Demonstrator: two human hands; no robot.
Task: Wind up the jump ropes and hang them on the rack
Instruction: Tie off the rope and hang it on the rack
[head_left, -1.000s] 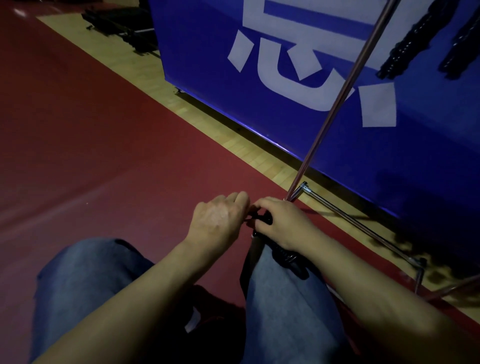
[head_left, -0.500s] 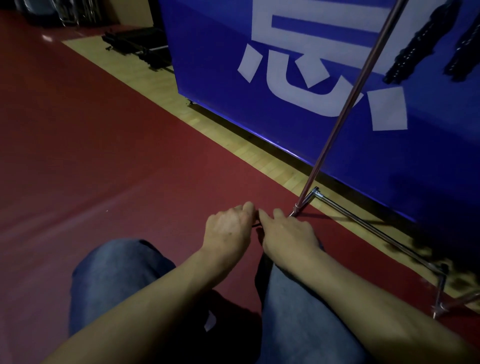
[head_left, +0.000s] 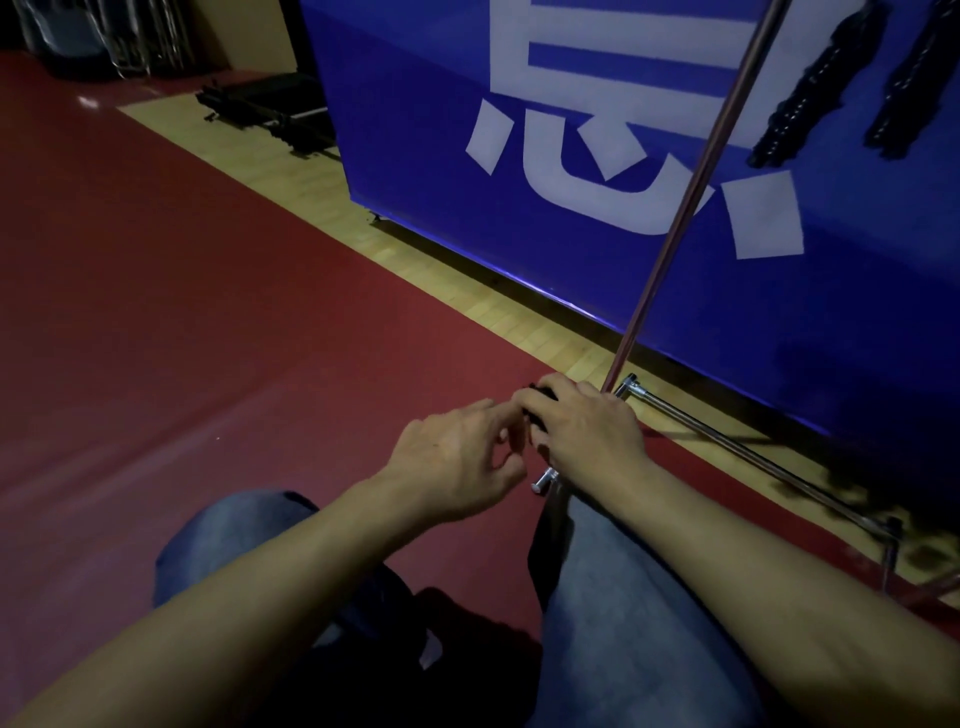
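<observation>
Head view: the rope is a small dark bundle at centre frame, mostly hidden under the right hand, above the right knee.
Axis: the bundle seems to run from upper left to lower right, along the right palm; a short silver end pokes out just below the hands.
Right hand: fingers curled over the bundle, holding it; the nearer hand.
Left hand: fingers bent, tips touching the bundle's left side; whether they pinch a strand I cannot tell.
Rack: its pole rises just beyond the right hand; two wound ropes hang at upper right.
Change: half a second ago both hands lay flatter and closed over the rope; the silver end was hidden.
</observation>
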